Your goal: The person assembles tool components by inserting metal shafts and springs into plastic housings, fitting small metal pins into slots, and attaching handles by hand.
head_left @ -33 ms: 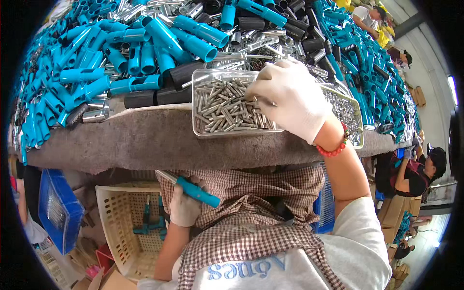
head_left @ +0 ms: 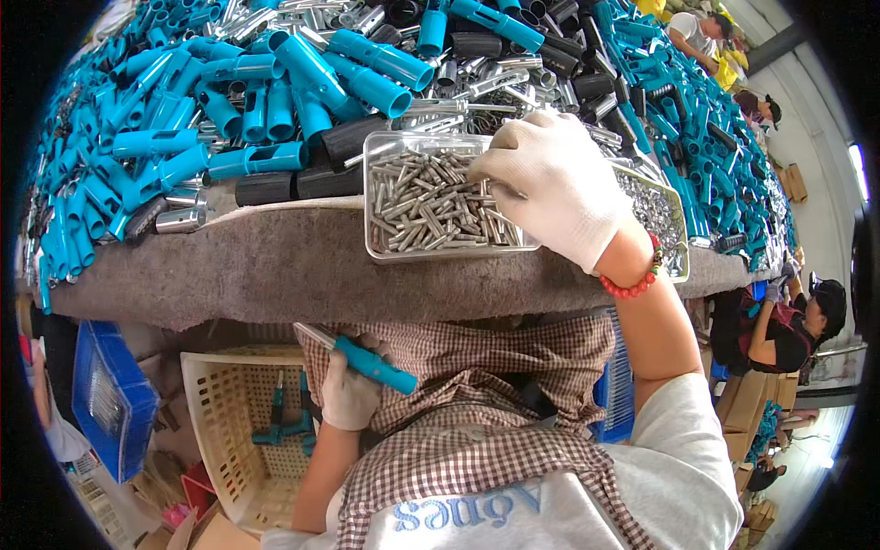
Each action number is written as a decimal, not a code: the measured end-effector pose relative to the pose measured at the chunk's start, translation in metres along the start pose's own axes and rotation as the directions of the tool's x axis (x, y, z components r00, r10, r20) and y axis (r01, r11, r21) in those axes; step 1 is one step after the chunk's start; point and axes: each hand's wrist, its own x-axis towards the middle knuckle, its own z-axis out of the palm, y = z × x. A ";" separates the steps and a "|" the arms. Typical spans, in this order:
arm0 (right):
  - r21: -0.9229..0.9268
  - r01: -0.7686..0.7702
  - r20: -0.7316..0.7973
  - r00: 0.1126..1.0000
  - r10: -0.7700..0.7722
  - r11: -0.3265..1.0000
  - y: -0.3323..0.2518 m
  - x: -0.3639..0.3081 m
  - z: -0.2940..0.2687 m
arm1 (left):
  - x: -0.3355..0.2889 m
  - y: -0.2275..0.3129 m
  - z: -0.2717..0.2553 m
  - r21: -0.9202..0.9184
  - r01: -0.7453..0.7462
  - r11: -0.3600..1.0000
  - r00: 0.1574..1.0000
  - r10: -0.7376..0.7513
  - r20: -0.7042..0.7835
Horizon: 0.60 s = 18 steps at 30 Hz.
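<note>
In my gloved left hand (head_left: 351, 396), held low before my checked apron, is a teal tubular handle (head_left: 378, 367) with a silver metal rod coming out of its upper left end. The fingers are wrapped round it. My gloved right hand (head_left: 555, 188) is over a clear plastic box (head_left: 374, 240) of short metal pins (head_left: 423, 197), its fingers curled and pinched together at the pins. What the fingertips hold, if anything, is hidden. A second clear box (head_left: 681, 240) of small metal parts lies beside it, partly behind my right wrist.
Heaps of teal tubes (head_left: 165, 142), black sleeves (head_left: 353, 139) and metal parts cover the bench, whose grey cloth edge (head_left: 275, 261) faces me. A cream basket (head_left: 206, 403) with teal-handled pieces stands below left, beside a blue crate (head_left: 110, 399). Several people work at the right.
My right hand has shifted very slightly over the pins, its fingers curled a little differently. The left hand and the teal handle stay in place.
</note>
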 end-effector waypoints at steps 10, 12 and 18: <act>0.004 0.078 0.059 0.995 -0.078 0.997 -0.005 0.000 -0.004 | 0.000 0.000 -0.002 0.037 -0.008 0.999 1.000 0.008 0.004; 0.006 0.084 0.071 0.994 -0.085 0.996 -0.004 0.001 -0.007 | 0.000 0.000 -0.003 0.033 -0.002 0.999 1.000 0.002 0.009; 0.098 0.101 0.053 0.993 -0.107 0.990 0.002 -0.003 -0.009 | -0.001 0.002 -0.001 0.060 -0.010 0.998 0.999 0.008 0.037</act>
